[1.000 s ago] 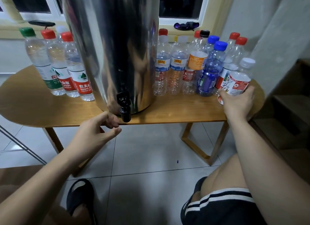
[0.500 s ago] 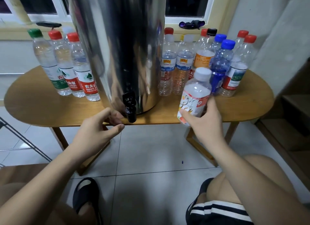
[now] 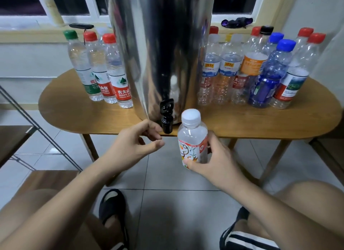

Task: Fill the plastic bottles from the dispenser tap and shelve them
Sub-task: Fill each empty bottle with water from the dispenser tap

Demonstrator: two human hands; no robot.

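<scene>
Wooden table spans mid-frame, with the steel dispenser at its front edge. At centre the right hand grips a small bottle just right of the black tap. The left hand, loosely curled and empty, hovers just left of it. Filling looks not yet begun: the white cap must come off first.

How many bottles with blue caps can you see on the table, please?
2. Both stand in the cluster right of the steel dispenser: the front blue-capped bottle, tinted blue, and the rear blue-capped bottle just behind it. Others may be hidden behind the dispenser.
</scene>
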